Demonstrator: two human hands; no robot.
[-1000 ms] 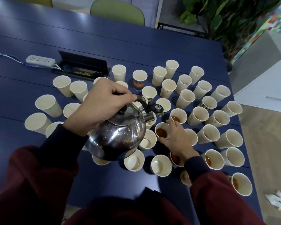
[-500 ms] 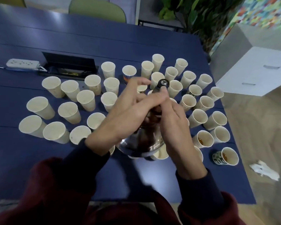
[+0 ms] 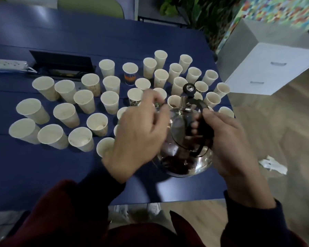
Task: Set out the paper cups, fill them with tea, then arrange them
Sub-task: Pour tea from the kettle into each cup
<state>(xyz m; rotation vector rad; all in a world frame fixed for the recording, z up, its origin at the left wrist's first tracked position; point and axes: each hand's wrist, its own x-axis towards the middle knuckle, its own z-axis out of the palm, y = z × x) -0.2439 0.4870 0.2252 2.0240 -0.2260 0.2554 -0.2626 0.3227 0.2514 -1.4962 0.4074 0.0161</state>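
Kettle (image 3: 184,163) had changed hands: a second earlier the left hand carried it while the right hand touched a cup, and half a second earlier both met on the handle. Now it hung low over the near right part of the blue table (image 3: 43,166), spout cap (image 3: 189,89) pointing away toward the cups. Right hand (image 3: 234,139) was wrapped round the black handle (image 3: 206,122), taking the weight. Left hand (image 3: 139,136) sat just beside the kettle's top with fingers curled; motion blur hid whether it pinched anything, so I could not tell.

Likely reason for the swap: the unfilled paper cups (image 3: 84,100) stood mostly on the left, and the right hand could pour with the left free to steady them. One cup by the spout (image 3: 174,102) showed brown tea; most others looked dry, so filling seemed barely started.

Farther out lay a printed cup (image 3: 130,73), an open cable box (image 3: 61,61), a power strip (image 3: 7,64), a white drawer cabinet (image 3: 268,72) and crumpled paper (image 3: 273,164) on the floor.
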